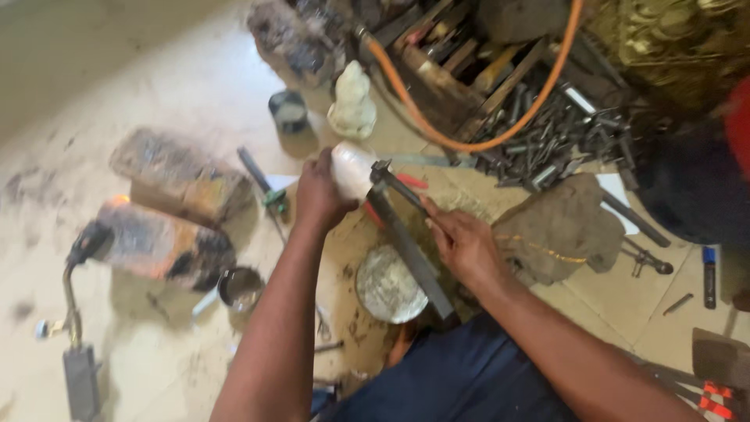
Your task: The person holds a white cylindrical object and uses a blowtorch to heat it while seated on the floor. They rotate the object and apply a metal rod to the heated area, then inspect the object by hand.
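pale white lump, left hand gripping, blurred

White block; orange hose; pale figurine; soot-blackened orange bricks.

Left hand grips white cylindrical piece, held above floor. Right hand closed on long dark metal tool, tool's upper end touching white piece. Round whitish disc on floor beneath tool. Scorched bricks left of hands; gas torch near them. Orange hose loops past wooden tool crate. White figurine stands beyond hands.
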### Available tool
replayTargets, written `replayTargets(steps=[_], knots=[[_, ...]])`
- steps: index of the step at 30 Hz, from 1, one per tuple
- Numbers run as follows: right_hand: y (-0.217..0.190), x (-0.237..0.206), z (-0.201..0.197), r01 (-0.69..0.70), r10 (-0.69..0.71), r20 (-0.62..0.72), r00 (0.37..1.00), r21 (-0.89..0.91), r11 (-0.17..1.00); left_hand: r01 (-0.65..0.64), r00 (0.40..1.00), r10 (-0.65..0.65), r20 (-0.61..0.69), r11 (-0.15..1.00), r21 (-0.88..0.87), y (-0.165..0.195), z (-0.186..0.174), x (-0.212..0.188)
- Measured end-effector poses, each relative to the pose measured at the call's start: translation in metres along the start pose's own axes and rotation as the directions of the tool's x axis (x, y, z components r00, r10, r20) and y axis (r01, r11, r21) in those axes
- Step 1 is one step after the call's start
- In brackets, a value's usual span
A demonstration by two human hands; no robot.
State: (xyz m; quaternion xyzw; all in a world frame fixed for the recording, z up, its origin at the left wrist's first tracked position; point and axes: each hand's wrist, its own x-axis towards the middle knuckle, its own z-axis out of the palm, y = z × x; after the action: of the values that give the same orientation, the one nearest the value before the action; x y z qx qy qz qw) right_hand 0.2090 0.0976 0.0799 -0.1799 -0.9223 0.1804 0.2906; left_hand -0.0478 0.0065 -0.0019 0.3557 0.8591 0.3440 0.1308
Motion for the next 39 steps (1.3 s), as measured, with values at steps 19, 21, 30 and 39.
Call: replayTargets(steps=[19,21,30,39], knots=[[-0.006,0.002,-0.004,-0.107,0.104,-0.125,0.987,-0.017,0.994,-0.091,0.996,0.089,-0.030,0.993,-0.073,-0.002,0.005,-0.009],[-0.008,0.001,-0.001,-0.023,0.024,-0.013,1.000,0.050,0.998,-0.079,0.997,0.078,-0.018,0.995,-0.065,-0.002,0.004,-0.010],[-0.005,0.000,-0.005,-0.034,0.032,-0.027,0.999,-0.084,0.996,-0.051,0.999,0.051,-0.005,0.998,-0.033,0.008,-0.003,-0.011],[-0.008,0.002,-0.004,-0.026,0.021,-0.107,0.994,-0.047,0.999,-0.048,0.998,0.049,0.026,0.999,-0.009,0.016,-0.002,-0.014]])
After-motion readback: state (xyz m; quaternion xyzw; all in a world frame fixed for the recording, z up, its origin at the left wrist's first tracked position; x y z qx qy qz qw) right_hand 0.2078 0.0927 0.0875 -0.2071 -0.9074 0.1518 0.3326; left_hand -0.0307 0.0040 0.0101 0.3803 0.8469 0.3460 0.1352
